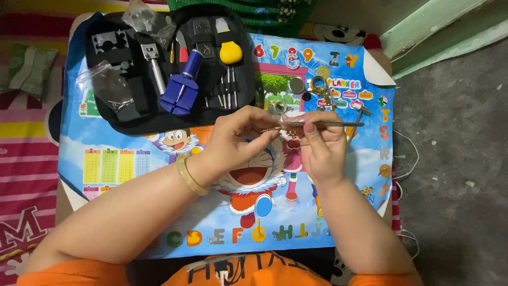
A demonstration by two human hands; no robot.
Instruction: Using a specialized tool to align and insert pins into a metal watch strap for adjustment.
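Left hand (238,139) pinches a small gold-coloured watch part (271,128) between thumb and fingertips, above the cartoon table mat (132,159); right hand (317,143), fingers closed on slim metal tweezers (328,124), touches that part; open black tool case (169,63) lies on the mat's far-left corner.

Bare forearms, short orange sleeves, orange shirt with dark lettering across the chest, gold bangle (189,176) on left wrist, pale polish on right hand (320,145) nails
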